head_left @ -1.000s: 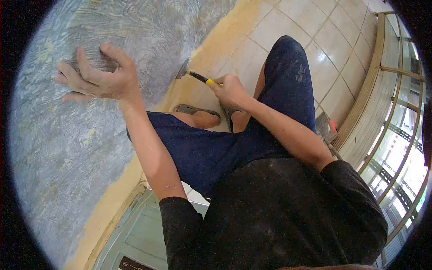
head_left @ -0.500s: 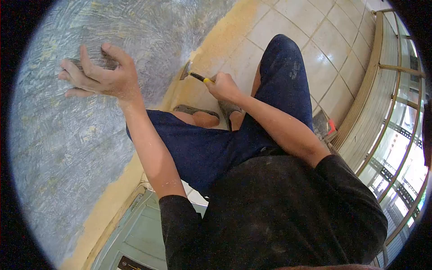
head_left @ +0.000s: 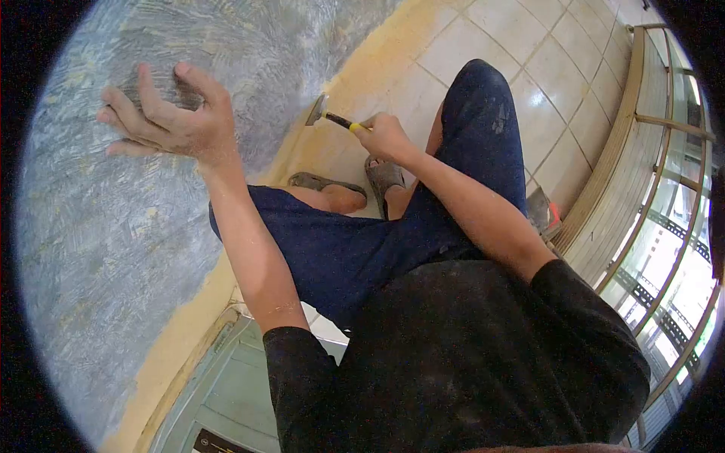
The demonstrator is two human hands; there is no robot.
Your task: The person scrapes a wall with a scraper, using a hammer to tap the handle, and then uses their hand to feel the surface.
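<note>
The right hand (head_left: 387, 136) grips the scraper (head_left: 326, 115) by its black-and-yellow handle, blade at the wall's (head_left: 113, 249) base; it looks light, stiff and thin-edged (best held well back). Left hand (head_left: 170, 121) lies spread, fingers open, on the wall

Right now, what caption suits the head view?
Left hand braced on grey scraped wall; right hand holds a scraper.

We see the right hand (head_left: 385, 136) w/ the scraper (head_left: 332, 117) shifted slightly right and up vs. half a sec ago, blade tilted a bit more upright at the wall's yellow edge. Left hand (head_left: 170, 121) fingers spread wider on the grey wall (head_left: 113, 249). The sandal (head_left: 381, 177) shows more fully.
</note>
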